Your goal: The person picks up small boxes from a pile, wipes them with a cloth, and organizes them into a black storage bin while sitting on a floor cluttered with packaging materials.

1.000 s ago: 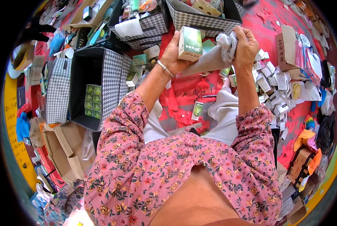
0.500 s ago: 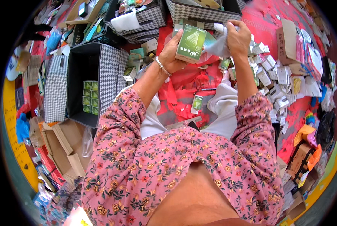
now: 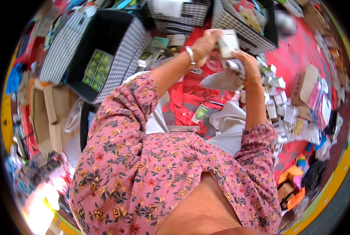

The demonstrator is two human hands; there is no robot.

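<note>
Above the red floor covering, my left hand (image 3: pixel 205 46) grips a light bulb box (image 3: pixel 228 43) by its left side. A pale side of the box faces up. My right hand (image 3: pixel 248 65) is closed round a grey-white cloth (image 3: pixel 222 81), which hangs down to the left of it. The fingers of that hand reach the lower right of the box, touching it with the cloth bunched below. Between my knees lies a small green and white box (image 3: pixel 201 112), with a pen (image 3: pixel 216 103) just beyond it.
A black-lined houndstooth storage bin (image 3: pixel 104 31) at left holds several green boxes (image 3: pixel 98 69). More houndstooth bins (image 3: pixel 243 29) stand ahead. Small white boxes (image 3: pixel 276 100) lie heaped at right, beside a cardboard carton (image 3: pixel 305 86). An open brown carton (image 3: pixel 42 113) sits at lower left.
The box has turned from its green printed face to a pale side. My right hand has come down and in against it with the cloth. The whole view has swung to the right.
</note>
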